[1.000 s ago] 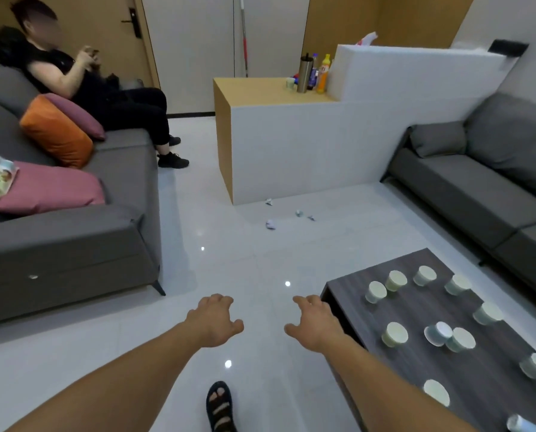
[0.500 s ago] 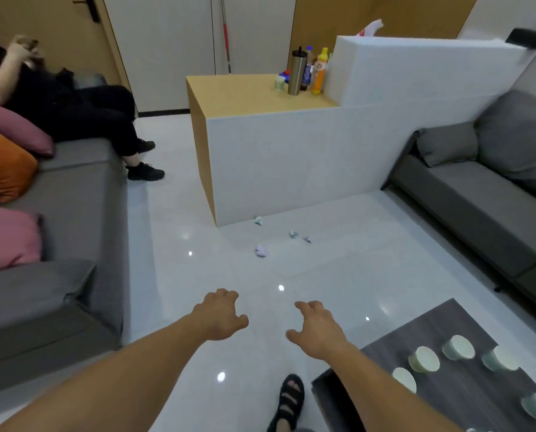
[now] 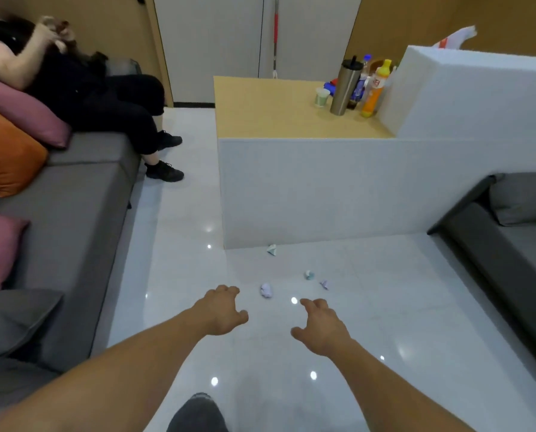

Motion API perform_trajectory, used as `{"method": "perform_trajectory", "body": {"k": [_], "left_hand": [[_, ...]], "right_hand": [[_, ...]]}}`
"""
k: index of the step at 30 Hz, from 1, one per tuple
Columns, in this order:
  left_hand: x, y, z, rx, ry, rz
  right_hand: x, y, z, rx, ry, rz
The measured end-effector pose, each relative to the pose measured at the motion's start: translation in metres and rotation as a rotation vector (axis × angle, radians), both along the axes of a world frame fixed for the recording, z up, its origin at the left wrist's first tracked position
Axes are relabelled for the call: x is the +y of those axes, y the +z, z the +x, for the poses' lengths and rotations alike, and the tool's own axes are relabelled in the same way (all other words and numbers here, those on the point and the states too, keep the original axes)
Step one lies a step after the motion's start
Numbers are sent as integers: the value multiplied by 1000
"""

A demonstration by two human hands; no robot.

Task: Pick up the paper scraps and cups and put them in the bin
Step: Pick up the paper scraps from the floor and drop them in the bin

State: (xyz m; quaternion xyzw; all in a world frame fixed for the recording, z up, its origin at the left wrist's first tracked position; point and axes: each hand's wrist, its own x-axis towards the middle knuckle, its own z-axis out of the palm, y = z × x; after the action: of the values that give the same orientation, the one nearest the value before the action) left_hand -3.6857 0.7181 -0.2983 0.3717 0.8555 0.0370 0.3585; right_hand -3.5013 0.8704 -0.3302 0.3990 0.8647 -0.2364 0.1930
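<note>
Several small crumpled paper scraps lie on the glossy white floor near the foot of the white counter: a pale lilac wad [image 3: 266, 289], a greenish bit [image 3: 308, 275], a small piece [image 3: 324, 284] and a scrap [image 3: 272, 250] right by the counter base. My left hand [image 3: 221, 311] reaches forward with loose, spread fingers and holds nothing; its fingertips are just left of the lilac wad. My right hand [image 3: 321, 327] is stretched out the same way, empty, below the greenish bit. No bin is in view.
A white counter [image 3: 322, 188] with a wooden top stands ahead, carrying a steel tumbler [image 3: 345, 87], bottles and a small cup [image 3: 321, 96]. A grey sofa [image 3: 73, 219] with cushions and a seated person is on the left. Another grey sofa [image 3: 509, 254] is on the right.
I have walked forward toward the counter. The scraps are now close below my outstretched hands, and the dark coffee table with the cups has dropped out of view.
</note>
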Motion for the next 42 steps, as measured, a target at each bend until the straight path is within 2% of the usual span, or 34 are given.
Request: {"method": "perform_trajectory", "body": {"k": [13, 21, 26, 29, 33, 38, 42], "left_hand": [[174, -35, -209, -98, 204, 16], [217, -94, -256, -212, 507, -29], [246, -190, -242, -306, 774, -80], [271, -270, -227, -369, 831, -123], [291, -397, -214, -434, 831, -159], [298, -568, -208, -430, 840, -211], [292, -669, -191, -436, 958, -192]], "right_hand": [[183, -22, -225, -85, 241, 20], [255, -74, -329, -153, 495, -78], [297, -178, -358, -316, 716, -168], [321, -269, -367, -418, 779, -192], [339, -413, -371, -439, 726, -195], [348, -597, -356, -442, 671, -237], [342, -700, -340, -394, 633, -264]]}}
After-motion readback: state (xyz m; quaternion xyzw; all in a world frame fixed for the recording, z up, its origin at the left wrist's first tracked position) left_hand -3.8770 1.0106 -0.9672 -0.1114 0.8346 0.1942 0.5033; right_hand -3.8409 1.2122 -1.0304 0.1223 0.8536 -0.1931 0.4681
